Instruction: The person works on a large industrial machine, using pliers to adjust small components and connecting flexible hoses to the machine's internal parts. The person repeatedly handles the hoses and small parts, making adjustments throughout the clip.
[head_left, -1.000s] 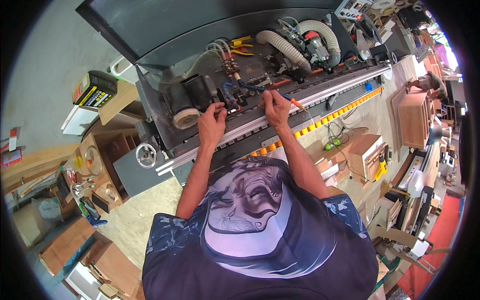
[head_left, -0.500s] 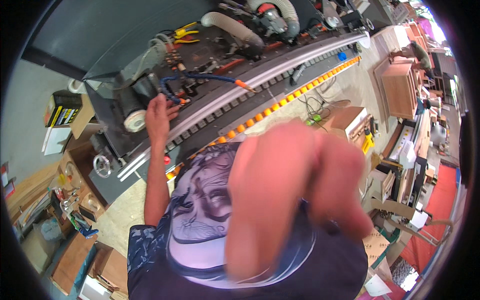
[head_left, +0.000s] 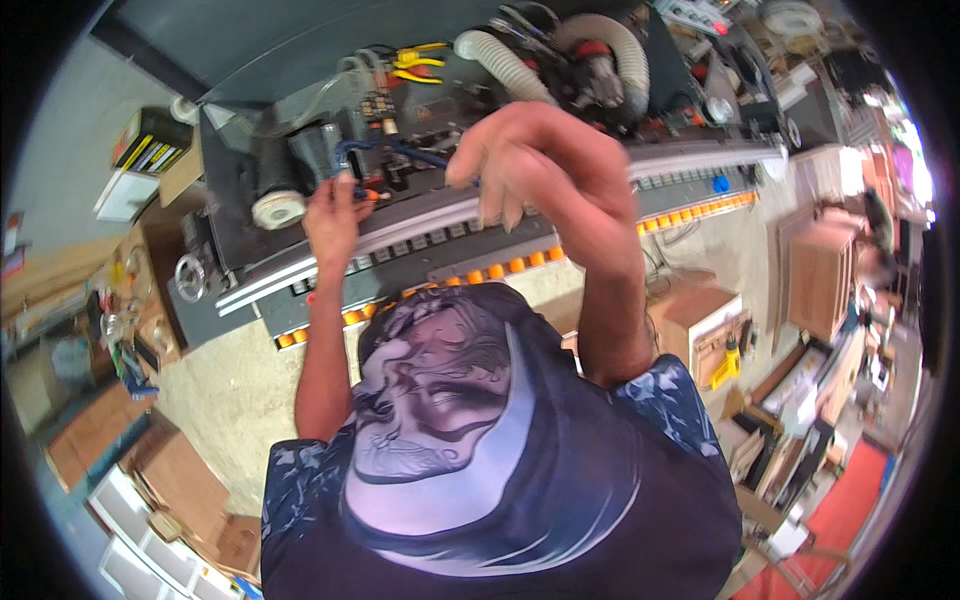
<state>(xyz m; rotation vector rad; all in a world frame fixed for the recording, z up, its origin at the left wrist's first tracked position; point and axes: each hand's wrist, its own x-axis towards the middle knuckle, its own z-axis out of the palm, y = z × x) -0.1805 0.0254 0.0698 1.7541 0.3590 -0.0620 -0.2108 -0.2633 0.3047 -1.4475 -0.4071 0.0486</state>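
Note:
At the left of the machine bed, my left hand (head_left: pixel 333 222) has its thumb and fingertips closed about the orange fitting on one end of a dark blue hose (head_left: pixel 418 153). The hose loops up and runs right until it passes behind my right hand (head_left: pixel 560 165). That hand is raised over the machine's rail with its fingers bent downward and apart. I see nothing held in it, though it hides the hose's other end. Brass valve fittings (head_left: pixel 378 108) stand just beyond the loop.
A pale metal rail (head_left: pixel 690 158) crosses in front of me, with a row of orange rollers (head_left: pixel 497 272) nearer. Yellow-handled pliers (head_left: pixel 418 65) and a ribbed grey duct (head_left: pixel 500 60) lie farther back. A white-ended cylinder (head_left: pixel 278 210) is left of my left hand.
My right hand has swung from close in front of my chest forward to the hose's free end, covering it. The left hand stays at the orange fitting. The view has shifted.

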